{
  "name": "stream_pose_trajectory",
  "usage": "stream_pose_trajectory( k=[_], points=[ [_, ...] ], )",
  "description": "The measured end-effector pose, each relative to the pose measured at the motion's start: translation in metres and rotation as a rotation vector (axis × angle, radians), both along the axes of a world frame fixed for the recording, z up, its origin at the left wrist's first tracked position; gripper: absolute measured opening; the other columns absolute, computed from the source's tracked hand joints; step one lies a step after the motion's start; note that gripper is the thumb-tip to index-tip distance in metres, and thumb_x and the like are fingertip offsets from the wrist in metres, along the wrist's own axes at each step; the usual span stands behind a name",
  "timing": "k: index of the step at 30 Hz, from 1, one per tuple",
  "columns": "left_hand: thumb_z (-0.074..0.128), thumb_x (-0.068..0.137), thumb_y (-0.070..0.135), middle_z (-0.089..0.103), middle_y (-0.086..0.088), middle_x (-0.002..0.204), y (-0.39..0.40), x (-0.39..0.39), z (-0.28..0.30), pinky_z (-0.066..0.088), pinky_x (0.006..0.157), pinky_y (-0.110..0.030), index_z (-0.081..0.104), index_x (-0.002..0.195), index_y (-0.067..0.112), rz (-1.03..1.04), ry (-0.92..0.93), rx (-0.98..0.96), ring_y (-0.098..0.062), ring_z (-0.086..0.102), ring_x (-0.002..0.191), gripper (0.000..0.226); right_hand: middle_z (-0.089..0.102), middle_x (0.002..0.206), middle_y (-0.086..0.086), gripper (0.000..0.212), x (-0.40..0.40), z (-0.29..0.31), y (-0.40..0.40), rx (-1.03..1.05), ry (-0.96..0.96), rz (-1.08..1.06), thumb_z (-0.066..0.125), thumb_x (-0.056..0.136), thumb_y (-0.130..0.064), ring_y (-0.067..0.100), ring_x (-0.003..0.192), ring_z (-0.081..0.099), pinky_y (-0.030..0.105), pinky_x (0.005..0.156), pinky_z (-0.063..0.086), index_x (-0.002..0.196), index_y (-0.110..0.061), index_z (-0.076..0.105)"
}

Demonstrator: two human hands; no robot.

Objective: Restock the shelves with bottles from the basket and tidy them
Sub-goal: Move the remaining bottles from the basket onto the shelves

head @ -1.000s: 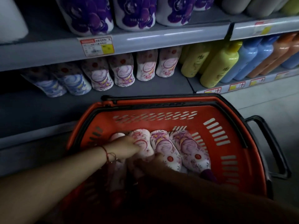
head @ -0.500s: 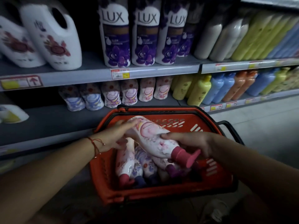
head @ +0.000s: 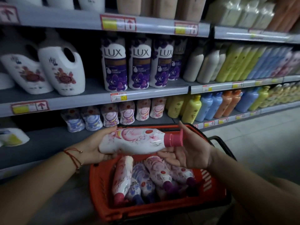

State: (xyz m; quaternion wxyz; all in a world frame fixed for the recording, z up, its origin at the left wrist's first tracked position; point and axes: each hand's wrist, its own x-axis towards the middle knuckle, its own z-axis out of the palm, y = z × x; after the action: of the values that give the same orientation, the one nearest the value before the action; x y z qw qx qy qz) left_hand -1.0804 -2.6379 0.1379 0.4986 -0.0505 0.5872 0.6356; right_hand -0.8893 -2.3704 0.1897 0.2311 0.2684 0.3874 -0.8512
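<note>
A white bottle with pink flowers and a pink cap [head: 136, 141] lies sideways in the air above the red basket [head: 99, 189]. My left hand [head: 94, 148] grips its base end. Near the cap, my right hand [head: 186, 153] cups the neck from below with its fingers spread. Several more floral bottles [head: 155, 172] lie in the basket, caps toward me. On the low shelf [head: 48, 140] behind the basket stands a row of matching floral bottles [head: 112, 116].
Purple LUX bottles [head: 139, 62] and white jugs [head: 61, 65] fill the middle shelf. Yellow, blue and orange bottles [head: 211, 106] stand at the right on the low shelf. The basket's black handle [head: 222, 143] sticks out to the right over the grey floor.
Both hands lifted the pink-capped bottle out of the basket and higher above it. The view tilted up, showing more shelves.
</note>
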Motion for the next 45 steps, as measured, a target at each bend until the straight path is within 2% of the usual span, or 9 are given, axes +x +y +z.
stream_pose_trajectory(
  k=[5, 11, 18, 21, 25, 30, 36, 41, 45],
  points=[
    [0.072, 0.076, 0.041, 0.074, -0.010, 0.095, 0.009, -0.016, 0.009, 0.061, 0.057, -0.041, 0.071, 0.108, 0.019, 0.040, -0.012, 0.021, -0.027, 0.072, 0.073, 0.040, 0.069, 0.110, 0.013, 0.099, -0.028, -0.025, -0.001, 0.057, 0.014, -0.280, 0.045, 0.078, -0.089, 0.034, 0.106, 0.065, 0.049, 0.099, 0.050, 0.134, -0.009, 0.065],
    [0.071, 0.079, 0.055, 0.071, -0.011, 0.106, 0.039, -0.062, 0.029, 0.057, 0.058, -0.035, 0.075, 0.110, 0.022, 0.058, 0.124, 0.050, -0.024, 0.069, 0.078, 0.046, 0.075, 0.097, 0.012, 0.043, -0.106, -0.028, 0.005, 0.135, -0.068, -0.504, 0.062, 0.099, -0.042, 0.025, 0.092, 0.070, 0.039, 0.059, 0.064, 0.123, -0.007, 0.069],
    [0.056, 0.092, 0.062, 0.074, -0.008, 0.119, 0.086, -0.125, -0.017, 0.051, 0.089, -0.036, 0.071, 0.121, 0.023, 0.172, 0.366, -0.121, -0.028, 0.068, 0.107, 0.050, 0.075, 0.102, 0.018, 0.031, -0.186, -0.049, 0.053, 0.252, -0.120, -0.481, 0.062, 0.102, -0.026, 0.032, 0.093, 0.071, 0.053, 0.067, 0.063, 0.120, -0.002, 0.069],
    [0.053, 0.097, 0.054, 0.074, -0.004, 0.117, 0.108, -0.134, -0.048, 0.050, 0.075, -0.032, 0.068, 0.125, 0.023, 0.175, 0.320, -0.109, -0.023, 0.070, 0.101, 0.045, 0.072, 0.102, 0.018, 0.025, -0.201, -0.059, 0.076, 0.308, -0.158, -0.449, 0.055, 0.105, -0.023, 0.032, 0.090, 0.069, 0.054, 0.084, 0.061, 0.102, -0.001, 0.066],
    [0.055, 0.097, 0.044, 0.077, 0.002, 0.088, 0.134, -0.148, -0.072, 0.044, 0.080, -0.032, 0.067, 0.113, 0.023, 0.009, 0.260, -0.136, -0.013, 0.071, 0.080, 0.029, 0.068, 0.097, 0.019, 0.026, -0.215, -0.080, 0.111, 0.352, -0.206, -0.398, 0.053, 0.106, -0.022, 0.032, 0.088, 0.065, 0.055, 0.103, 0.050, 0.095, 0.001, 0.061],
    [0.079, 0.055, 0.033, 0.076, -0.010, 0.102, 0.158, -0.168, -0.090, 0.045, 0.099, -0.043, 0.073, 0.083, 0.025, -0.331, 0.304, -0.267, -0.026, 0.065, 0.101, 0.030, 0.067, 0.106, 0.014, 0.034, -0.241, -0.112, 0.136, 0.421, -0.243, -0.390, 0.069, 0.096, -0.035, 0.032, 0.091, 0.069, 0.050, 0.075, 0.060, 0.115, -0.007, 0.063],
    [0.084, 0.052, 0.079, 0.044, 0.023, 0.148, 0.201, -0.177, -0.120, 0.051, 0.089, -0.044, 0.032, 0.151, 0.044, -0.735, 0.463, -0.495, -0.016, 0.050, 0.131, 0.117, 0.064, 0.086, 0.006, 0.023, -0.272, -0.125, 0.140, 0.618, -0.153, -0.255, 0.068, 0.097, -0.034, 0.022, 0.077, 0.062, 0.043, 0.082, 0.056, 0.087, -0.015, 0.061],
    [0.077, 0.070, 0.071, 0.066, 0.008, 0.111, 0.220, -0.175, -0.119, 0.059, 0.089, -0.042, 0.061, 0.116, 0.032, -0.699, 0.635, -0.544, -0.016, 0.063, 0.104, 0.063, 0.075, 0.098, 0.001, 0.012, -0.293, -0.125, 0.133, 0.813, 0.091, -0.131, 0.077, 0.090, -0.021, 0.017, 0.092, 0.069, 0.022, 0.078, 0.053, 0.098, -0.014, 0.071],
    [0.082, 0.080, 0.046, 0.074, 0.006, 0.092, 0.242, -0.168, -0.118, 0.057, 0.076, -0.034, 0.071, 0.104, 0.026, -0.450, 0.675, -0.417, -0.014, 0.067, 0.085, 0.033, 0.073, 0.123, 0.008, 0.042, -0.297, -0.116, 0.133, 0.954, 0.335, -0.086, 0.080, 0.085, -0.007, 0.021, 0.113, 0.069, 0.033, 0.097, 0.055, 0.126, -0.008, 0.069]
  ],
)
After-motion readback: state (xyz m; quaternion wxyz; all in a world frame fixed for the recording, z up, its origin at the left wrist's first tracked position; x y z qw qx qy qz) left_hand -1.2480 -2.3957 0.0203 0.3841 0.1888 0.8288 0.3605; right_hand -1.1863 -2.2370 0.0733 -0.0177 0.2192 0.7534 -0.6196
